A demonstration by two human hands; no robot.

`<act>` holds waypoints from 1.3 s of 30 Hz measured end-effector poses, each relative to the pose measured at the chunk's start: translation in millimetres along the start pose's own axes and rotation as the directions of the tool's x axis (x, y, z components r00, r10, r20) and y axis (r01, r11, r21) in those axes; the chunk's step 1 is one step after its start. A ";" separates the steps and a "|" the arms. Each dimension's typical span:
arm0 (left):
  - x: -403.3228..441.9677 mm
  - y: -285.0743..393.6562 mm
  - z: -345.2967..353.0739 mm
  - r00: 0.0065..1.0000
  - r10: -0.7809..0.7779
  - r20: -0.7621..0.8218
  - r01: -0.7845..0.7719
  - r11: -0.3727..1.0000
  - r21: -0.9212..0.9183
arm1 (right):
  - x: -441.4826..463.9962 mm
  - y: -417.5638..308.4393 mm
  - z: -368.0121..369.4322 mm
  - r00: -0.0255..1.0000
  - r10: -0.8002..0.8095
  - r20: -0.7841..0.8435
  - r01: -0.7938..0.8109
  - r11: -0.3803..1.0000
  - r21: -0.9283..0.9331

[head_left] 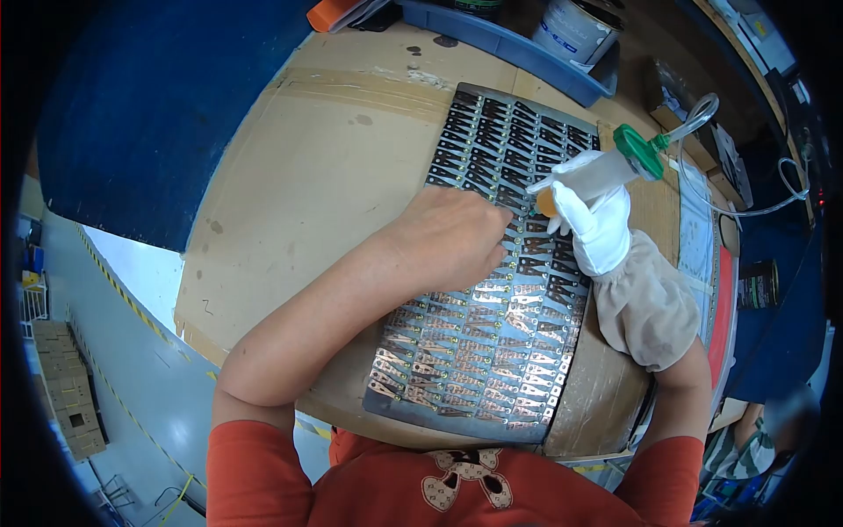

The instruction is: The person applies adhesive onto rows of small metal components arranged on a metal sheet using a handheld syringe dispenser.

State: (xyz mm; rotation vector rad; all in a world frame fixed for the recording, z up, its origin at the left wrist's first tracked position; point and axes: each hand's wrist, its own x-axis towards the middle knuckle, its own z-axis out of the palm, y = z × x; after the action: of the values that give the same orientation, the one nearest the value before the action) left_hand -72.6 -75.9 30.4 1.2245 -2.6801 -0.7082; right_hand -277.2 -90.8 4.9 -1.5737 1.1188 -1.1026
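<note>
My bare left hand (455,237) rests over the middle of a flat metal plate (413,413), fingers curled in; whatever they pinch is hidden. Rows of small, pointed metal pieces (474,351) cover that plate, dark toward the far end and copper-bright toward my body. In a white glove, my right hand (597,220) is closed around a clear dispensing syringe (604,176). The syringe has a green cap (639,151) at its upper end and an orange part (546,203) near its tip, which points down at the pieces close to my left fingers.
A clear hose (700,114) runs from the cap toward the right. Beyond the plate stands a blue tray (500,44) with a white can (575,35). Cardboard (307,167) covers the bench. Another person (746,448) is partly visible at lower right.
</note>
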 end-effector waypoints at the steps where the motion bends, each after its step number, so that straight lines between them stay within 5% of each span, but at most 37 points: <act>1: -0.5 -0.8 1.2 1.000 0.011 -0.010 -0.011 1.000 -0.002 | 0.3 0.4 0.3 1.000 -0.018 0.002 0.018 1.000 -0.020; 10: -1.3 2.0 -1.1 0.999 0.006 -0.038 -0.006 1.000 -0.009 | -1.0 -3.9 0.2 0.997 0.074 0.021 -0.075 0.997 0.036; 13: -1.3 1.7 -0.3 0.999 0.007 -0.040 -0.008 1.000 -0.018 | 0.3 1.3 4.3 0.999 -0.033 0.012 0.033 0.999 -0.015; 28: 0.6 0.9 -0.9 1.000 -0.014 0.023 0.014 1.000 -0.019 | 1.7 3.0 4.1 0.999 -0.049 -0.013 0.048 0.999 -0.021; 34: 0.1 1.2 -2.5 0.999 -0.024 0.027 0.024 1.000 -0.008 | 0.1 -7.5 0.7 0.991 0.135 -0.019 -0.134 0.990 0.052; 39: 1.3 1.4 -5.8 0.999 -0.033 0.035 0.033 0.999 -0.013 | 8.5 -0.9 -3.2 1.000 -0.009 -0.026 0.009 1.000 -0.012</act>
State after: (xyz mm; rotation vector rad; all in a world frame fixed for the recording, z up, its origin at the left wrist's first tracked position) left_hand -72.8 -78.2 36.1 1.2676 -2.6840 -0.7588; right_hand -278.5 -99.3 7.9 -1.5789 1.1387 -1.1273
